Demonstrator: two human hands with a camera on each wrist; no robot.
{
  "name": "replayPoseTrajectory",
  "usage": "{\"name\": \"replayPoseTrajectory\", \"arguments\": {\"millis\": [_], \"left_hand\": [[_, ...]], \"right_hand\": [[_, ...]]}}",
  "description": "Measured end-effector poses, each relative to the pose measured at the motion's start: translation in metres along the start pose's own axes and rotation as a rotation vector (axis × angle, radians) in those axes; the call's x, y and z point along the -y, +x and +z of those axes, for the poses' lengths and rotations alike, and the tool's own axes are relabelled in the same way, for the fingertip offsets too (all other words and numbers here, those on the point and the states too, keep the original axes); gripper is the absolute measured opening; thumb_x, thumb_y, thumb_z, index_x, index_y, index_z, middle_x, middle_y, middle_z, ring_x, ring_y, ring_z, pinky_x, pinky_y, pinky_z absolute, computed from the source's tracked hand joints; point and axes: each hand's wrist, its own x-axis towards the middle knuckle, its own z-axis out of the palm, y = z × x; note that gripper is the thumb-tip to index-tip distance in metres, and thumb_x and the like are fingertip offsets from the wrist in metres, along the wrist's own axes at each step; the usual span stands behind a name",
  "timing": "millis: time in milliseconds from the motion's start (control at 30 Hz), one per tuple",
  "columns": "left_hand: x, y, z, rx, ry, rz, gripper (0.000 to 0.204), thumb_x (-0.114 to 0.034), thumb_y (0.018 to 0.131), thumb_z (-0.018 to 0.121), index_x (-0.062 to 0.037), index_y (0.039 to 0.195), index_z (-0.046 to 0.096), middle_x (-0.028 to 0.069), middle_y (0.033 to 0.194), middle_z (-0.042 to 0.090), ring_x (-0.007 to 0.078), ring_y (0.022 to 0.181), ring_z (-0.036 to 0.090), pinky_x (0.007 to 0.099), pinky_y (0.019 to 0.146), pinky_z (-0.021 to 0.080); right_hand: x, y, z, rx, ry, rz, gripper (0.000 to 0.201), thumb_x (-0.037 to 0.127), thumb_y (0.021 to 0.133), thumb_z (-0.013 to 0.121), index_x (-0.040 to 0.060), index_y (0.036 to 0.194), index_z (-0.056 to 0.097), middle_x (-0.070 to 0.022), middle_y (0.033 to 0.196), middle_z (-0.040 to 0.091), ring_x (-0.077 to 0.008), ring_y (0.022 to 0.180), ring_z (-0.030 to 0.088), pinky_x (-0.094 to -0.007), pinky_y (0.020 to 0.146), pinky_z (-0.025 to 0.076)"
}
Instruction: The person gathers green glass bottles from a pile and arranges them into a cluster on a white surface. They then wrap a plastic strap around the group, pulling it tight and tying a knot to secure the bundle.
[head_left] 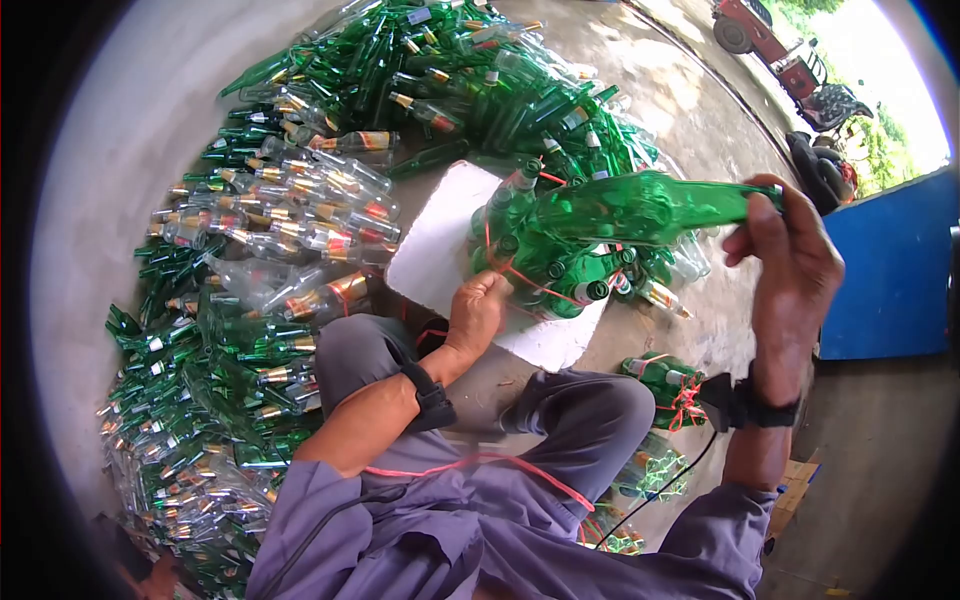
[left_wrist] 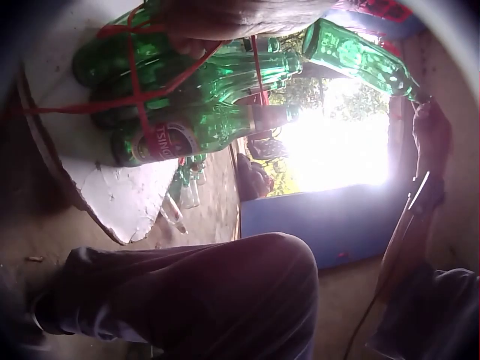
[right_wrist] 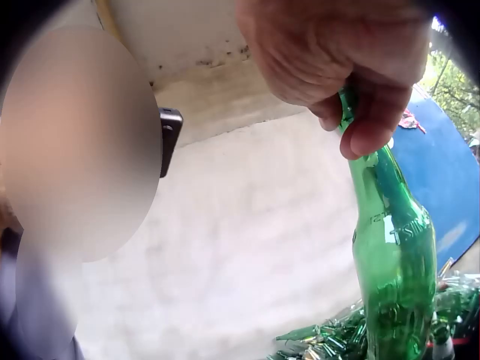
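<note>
My right hand (head_left: 795, 255) pinches a green glass bottle (head_left: 625, 208) by its neck, holding it sideways with its base toward the bundle. Raised lettering shows on this bottle (right_wrist: 396, 259) in the right wrist view. Several green bottles stand together as a bundle (left_wrist: 214, 131), with red twine (left_wrist: 136, 75) wrapped around and across them. One of them bears a dark label with a red band. At the bundle's near side my left hand (head_left: 478, 315) has its fingers curled on the twine. Under the bundle lies a white foam board (head_left: 432, 240).
A large heap of green and clear bottles (head_left: 300, 220) spreads along the left and far side. Tied green bottles (head_left: 665, 375) stand by my right knee. A blue panel (head_left: 885, 270) is at the right, with a red vehicle (head_left: 775, 45) beyond. Red twine crosses my lap.
</note>
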Motion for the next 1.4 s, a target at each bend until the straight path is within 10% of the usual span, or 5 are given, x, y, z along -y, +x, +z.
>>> {"name": "replayPoseTrajectory", "arguments": {"millis": [600,867,1400], "left_hand": [[0.006,0.001,0.000,-0.026,0.071,0.107,0.020,-0.013,0.094,0.057,0.0020,0.084,0.066,0.0010,0.072,0.059,0.0082,0.071,0.049,0.0256,0.068,0.042],[0.007,0.001,0.001,-0.035,0.088,0.111,0.021,-0.014,0.094,0.058,0.0030,0.083,0.064,-0.0001,0.069,0.055,0.0077,0.069,0.045,0.0264,0.066,0.042],[0.000,-0.001,0.005,-0.055,0.077,0.125,0.023,-0.015,0.096,0.058,0.0021,0.081,0.062,-0.0031,0.063,0.045,0.0065,0.064,0.039,0.0262,0.061,0.039]], "right_hand": [[-0.056,0.011,0.091,0.296,-0.252,0.087,0.023,0.015,0.090,0.066,-0.0020,0.106,0.063,-0.0135,0.088,0.063,-0.0175,0.061,0.068,-0.0336,0.061,0.051],[-0.059,0.030,0.094,0.514,-0.474,-0.166,0.032,0.021,0.087,0.069,-0.0066,0.094,0.055,-0.0262,0.080,0.060,-0.0439,0.077,0.060,-0.0462,0.069,0.048],[-0.048,0.043,0.102,0.616,-0.784,-0.213,0.039,0.026,0.084,0.072,-0.0091,0.082,0.055,-0.0272,0.077,0.060,-0.0431,0.080,0.062,-0.0482,0.071,0.047]]}}
